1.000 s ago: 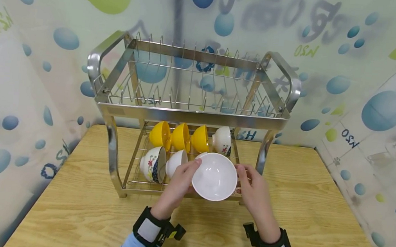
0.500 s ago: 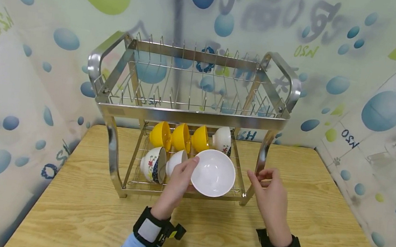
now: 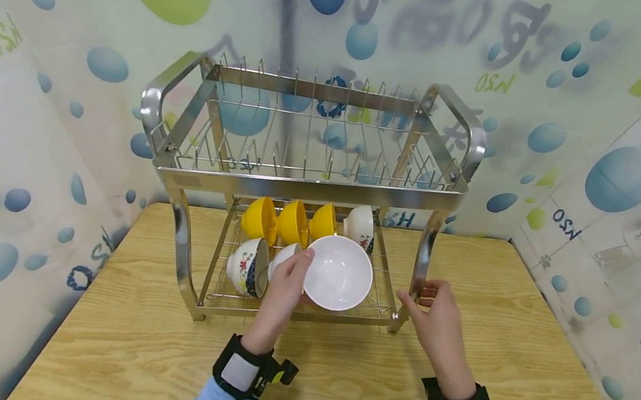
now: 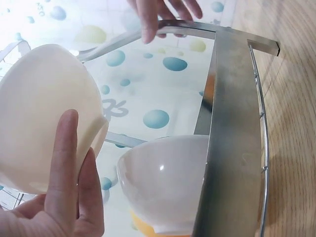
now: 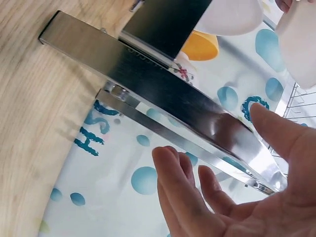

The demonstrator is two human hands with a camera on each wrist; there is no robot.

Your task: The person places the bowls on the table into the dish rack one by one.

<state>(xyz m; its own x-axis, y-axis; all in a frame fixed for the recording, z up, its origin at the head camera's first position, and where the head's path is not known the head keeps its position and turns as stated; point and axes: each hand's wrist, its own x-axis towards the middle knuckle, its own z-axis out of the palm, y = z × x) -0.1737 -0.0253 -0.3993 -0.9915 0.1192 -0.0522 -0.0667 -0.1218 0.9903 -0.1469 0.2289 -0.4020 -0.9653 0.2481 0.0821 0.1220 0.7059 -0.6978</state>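
Observation:
My left hand (image 3: 280, 295) holds a white bowl (image 3: 339, 273) by its left side, in front of the lower tier of a metal dish rack (image 3: 310, 191). The bowl's smooth inside faces me in the head view. Thumb and fingers grip it; the left wrist view shows fingers against its outside (image 4: 44, 108). Close to the rack's right front post (image 3: 423, 260) is my right hand (image 3: 437, 318), holding nothing. Its thumb and fingers lie spread on either side of the post in the right wrist view. Whether they touch it I cannot tell.
On the lower tier, yellow bowls (image 3: 260, 218) and a white patterned bowl (image 3: 360, 226) lie tipped in the back row. A floral bowl (image 3: 248, 267) and a partly hidden white bowl (image 3: 283, 259) are in front. The rack stands on a wooden table (image 3: 131, 336).
My right hand has let go of the white bowl and moved right to the rack's post. My left hand has carried the bowl slightly left and up.

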